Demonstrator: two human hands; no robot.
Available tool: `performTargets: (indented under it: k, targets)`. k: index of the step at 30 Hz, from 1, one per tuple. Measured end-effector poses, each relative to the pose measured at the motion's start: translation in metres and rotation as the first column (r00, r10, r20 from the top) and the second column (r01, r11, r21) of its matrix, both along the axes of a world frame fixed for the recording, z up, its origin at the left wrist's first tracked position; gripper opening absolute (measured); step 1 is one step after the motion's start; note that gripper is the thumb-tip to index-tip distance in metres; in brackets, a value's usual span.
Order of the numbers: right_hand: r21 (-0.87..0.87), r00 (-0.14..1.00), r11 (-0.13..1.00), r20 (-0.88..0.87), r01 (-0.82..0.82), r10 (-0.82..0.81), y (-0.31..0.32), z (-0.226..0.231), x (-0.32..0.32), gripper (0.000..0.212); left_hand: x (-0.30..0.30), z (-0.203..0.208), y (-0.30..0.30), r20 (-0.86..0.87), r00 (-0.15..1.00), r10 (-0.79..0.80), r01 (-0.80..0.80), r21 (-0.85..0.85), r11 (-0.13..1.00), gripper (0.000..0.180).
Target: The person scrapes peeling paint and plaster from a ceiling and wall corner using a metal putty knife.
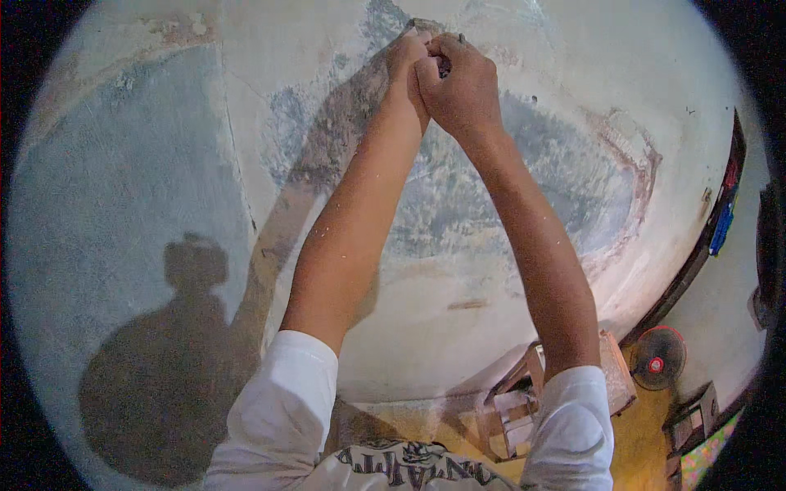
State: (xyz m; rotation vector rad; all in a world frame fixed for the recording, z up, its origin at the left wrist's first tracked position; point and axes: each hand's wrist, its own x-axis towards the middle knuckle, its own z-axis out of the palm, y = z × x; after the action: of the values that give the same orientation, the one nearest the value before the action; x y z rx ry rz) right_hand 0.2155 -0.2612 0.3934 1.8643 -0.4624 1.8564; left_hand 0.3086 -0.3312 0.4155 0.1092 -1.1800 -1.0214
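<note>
Both arms reach up to the wall [458, 286], where white paint surrounds patchy grey areas with flaked edges. My left hand [406, 61] is closed near the top of the view, its fingers curled against the surface. Pressed beside it on the right, my right hand [463, 86] is closed too. Between the hands shows a small dark thing [444, 67], mostly covered by the fingers, and its kind cannot be made out. A short dark tip sticks out above my right hand's knuckles. Just beyond the fingertips lies a rough grey patch [381, 24] of wall.
A wooden chair [516, 401] stands below on the yellowish floor [634, 450], partly behind my right arm. Right of it is a round fan [657, 364] with a red centre. A blue item [721, 227] hangs at the far right. My shadow falls on the grey-blue wall section [123, 204].
</note>
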Motion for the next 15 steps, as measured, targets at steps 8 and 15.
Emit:
performTargets:
  k: [8,15]
  targets:
    - [0.032,0.999,0.999,-0.014,0.033,-0.032,-0.001,0.01,-0.002,0.026,-0.013,0.004,0.001,-0.227,0.971,-0.07,0.098,0.114,0.989,0.025]
    - [0.095,0.993,0.992,-0.089,0.087,-0.079,-0.005,0.009,-0.008,0.027,-0.014,0.003,0.001,-0.124,0.986,-0.11,0.123,0.1,0.987,0.029]
